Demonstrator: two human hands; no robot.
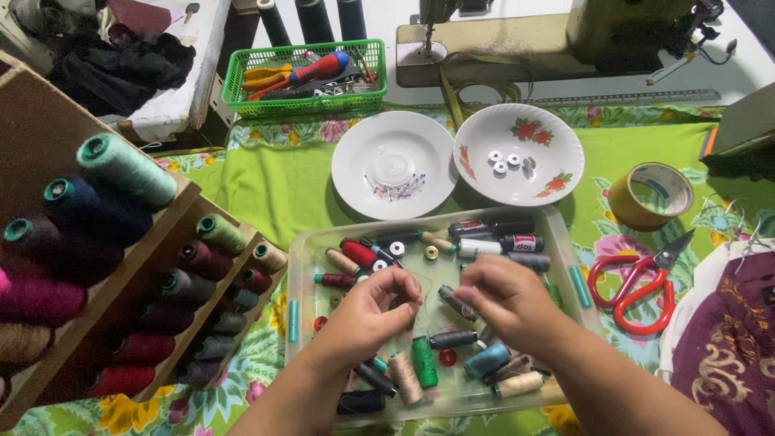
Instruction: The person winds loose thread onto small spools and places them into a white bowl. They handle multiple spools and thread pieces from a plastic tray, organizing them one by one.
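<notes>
Hiding tray point(300, 266) spools, hands point(367, 311) pinch something indiscernible.

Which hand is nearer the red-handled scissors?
Right. The right hand is over the clear tray, just left of the red-handled scissors; the left hand sits farther left, across the tray.

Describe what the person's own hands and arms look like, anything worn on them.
Both the left hand and the right hand are bare: no gloves, rings, watch or bracelet show. The forearms are bare too, with no sleeve in view up to the bottom edge of the picture. Fingernails look short and unpainted.
</notes>
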